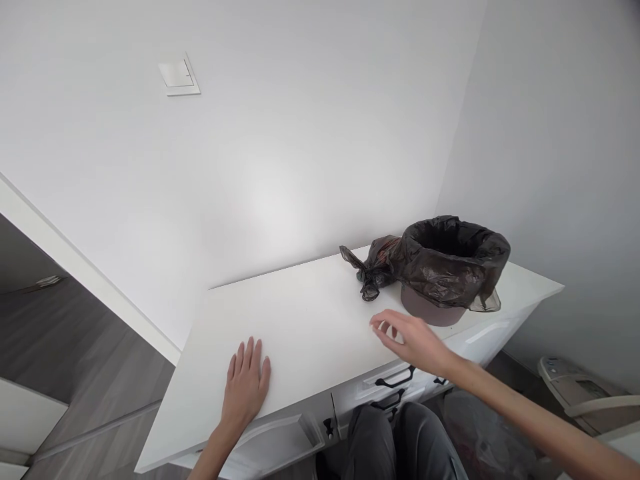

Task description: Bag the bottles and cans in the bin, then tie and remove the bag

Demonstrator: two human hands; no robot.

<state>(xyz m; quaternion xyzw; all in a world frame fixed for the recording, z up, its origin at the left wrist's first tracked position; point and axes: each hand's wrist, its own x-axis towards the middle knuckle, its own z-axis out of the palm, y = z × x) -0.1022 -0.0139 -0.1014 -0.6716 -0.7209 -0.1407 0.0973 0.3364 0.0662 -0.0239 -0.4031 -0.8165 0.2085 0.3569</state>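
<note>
My left hand [245, 387] lies flat on the white cabinet top [305, 320], fingers stretched out, nothing in it. Over the same top, in front of the trash bin, my right hand [413, 339] is bent with thumb and forefinger tips together. Anything between those tips is too small to make out. The brownish trash bin [425, 308] stands at the right, lined with a black trash bag [450, 280] folded over its rim. Touching its left side is a knotted black plastic bag [385, 257], filled with something partly reddish that I cannot identify.
White wall [300, 133] rises behind the cabinet, with a light switch [179, 75] on it. Dark-handled drawers [397, 379] face my knees [395, 440]. At lower right are a beige appliance [580, 387] and a clear plastic bag [485, 433] on the floor.
</note>
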